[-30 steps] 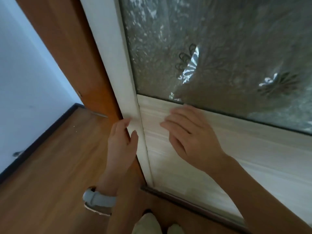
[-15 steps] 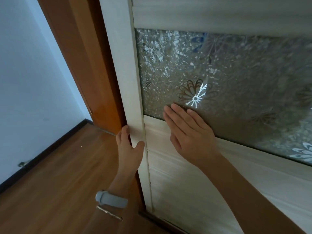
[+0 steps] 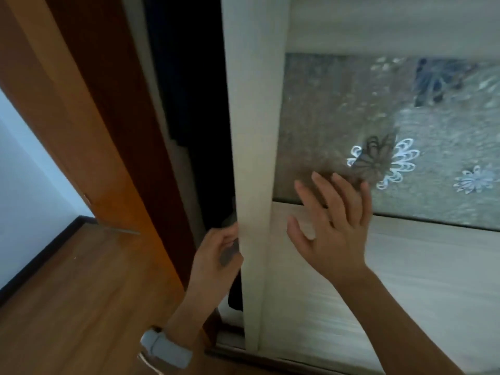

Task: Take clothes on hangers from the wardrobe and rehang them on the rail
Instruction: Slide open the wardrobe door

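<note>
L hand (image 3: 216, 253): your fingers hook door edge (image 3: 253, 171); pull right.
R hand (image 3: 332, 234): fingers straight on panel (image 3: 405, 266); push evenly.
Gap (image 3: 213, 158): prob. clothes (image 3: 186, 77).

Left hand (image 3: 213, 258): wrist carries a wide, smooth, pale grey-blue wristband (image 3: 166, 347); thin metallic bangle (image 3: 144, 359) just beside it.

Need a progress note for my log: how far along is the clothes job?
Done: the sliding door stands part open, showing a dark gap. In hand: the left hand grips the door's edge; the right hand is spread over its panel. Left: neither hand holds a hanger, so all taking and rehanging.
</note>
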Tool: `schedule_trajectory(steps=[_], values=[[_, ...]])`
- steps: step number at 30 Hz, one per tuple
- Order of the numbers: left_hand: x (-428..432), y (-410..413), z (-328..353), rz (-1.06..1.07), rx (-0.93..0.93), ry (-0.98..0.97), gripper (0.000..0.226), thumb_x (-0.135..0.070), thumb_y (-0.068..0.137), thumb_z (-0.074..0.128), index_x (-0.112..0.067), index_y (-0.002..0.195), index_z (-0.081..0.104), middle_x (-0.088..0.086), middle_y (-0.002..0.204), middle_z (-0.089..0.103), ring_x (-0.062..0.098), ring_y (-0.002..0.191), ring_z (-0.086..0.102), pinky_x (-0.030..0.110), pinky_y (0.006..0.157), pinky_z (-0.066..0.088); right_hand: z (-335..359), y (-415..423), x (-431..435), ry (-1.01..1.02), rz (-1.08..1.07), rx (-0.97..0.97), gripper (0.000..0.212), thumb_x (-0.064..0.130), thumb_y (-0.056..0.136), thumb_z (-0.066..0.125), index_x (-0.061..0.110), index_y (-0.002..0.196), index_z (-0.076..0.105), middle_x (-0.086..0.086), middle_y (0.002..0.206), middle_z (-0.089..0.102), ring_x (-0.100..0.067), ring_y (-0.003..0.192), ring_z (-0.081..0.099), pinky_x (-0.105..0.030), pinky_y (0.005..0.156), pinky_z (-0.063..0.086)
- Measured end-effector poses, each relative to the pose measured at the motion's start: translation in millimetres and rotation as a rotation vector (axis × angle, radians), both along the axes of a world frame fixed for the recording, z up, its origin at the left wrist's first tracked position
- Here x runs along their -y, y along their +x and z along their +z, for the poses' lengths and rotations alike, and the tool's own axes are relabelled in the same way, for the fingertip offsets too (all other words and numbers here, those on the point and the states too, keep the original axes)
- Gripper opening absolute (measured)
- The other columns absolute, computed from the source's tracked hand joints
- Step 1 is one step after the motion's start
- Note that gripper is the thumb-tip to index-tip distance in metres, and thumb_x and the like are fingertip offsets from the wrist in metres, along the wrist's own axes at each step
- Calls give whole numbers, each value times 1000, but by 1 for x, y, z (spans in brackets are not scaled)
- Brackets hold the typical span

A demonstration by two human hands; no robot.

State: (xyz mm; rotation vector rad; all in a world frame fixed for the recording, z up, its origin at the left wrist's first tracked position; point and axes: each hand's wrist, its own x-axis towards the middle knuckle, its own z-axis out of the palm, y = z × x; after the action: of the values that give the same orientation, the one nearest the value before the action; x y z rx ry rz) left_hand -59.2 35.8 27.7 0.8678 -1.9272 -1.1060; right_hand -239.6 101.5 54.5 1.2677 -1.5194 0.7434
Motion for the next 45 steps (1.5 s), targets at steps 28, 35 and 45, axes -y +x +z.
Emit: schedule_trajectory(steps=[28, 35, 45], values=[[-122, -286, 35, -844, 127, -266, 43, -32, 81, 65, -21, 121, 51, -3, 120, 63, 8, 106, 61, 16, 81, 48, 60, -125, -182, 43, -452, 842, 89, 42, 80, 63, 53, 129, -10, 17, 156, 4, -7, 142, 20, -28, 93, 45], [-154, -329, 37, -860, 119, -267, 38, -31, 78, 69, -19, 111, 54, 0, 113, 66, 11, 97, 66, 18, 74, 53, 57, -169, -215, 8, -453, 906, 96, 36, 77, 70, 34, 145, 2, 13, 156, 10, -7, 141, 20, -13, 99, 27], [-195, -379, 38, -910, 116, -228, 34, -26, 78, 70, -13, 106, 58, 4, 107, 70, 16, 95, 68, 18, 73, 52, 54, -220, -253, 6, -496, 972, 97, 32, 77, 71, 28, 146, 3, 8, 156, 10, -12, 143, 17, -12, 106, 14]])
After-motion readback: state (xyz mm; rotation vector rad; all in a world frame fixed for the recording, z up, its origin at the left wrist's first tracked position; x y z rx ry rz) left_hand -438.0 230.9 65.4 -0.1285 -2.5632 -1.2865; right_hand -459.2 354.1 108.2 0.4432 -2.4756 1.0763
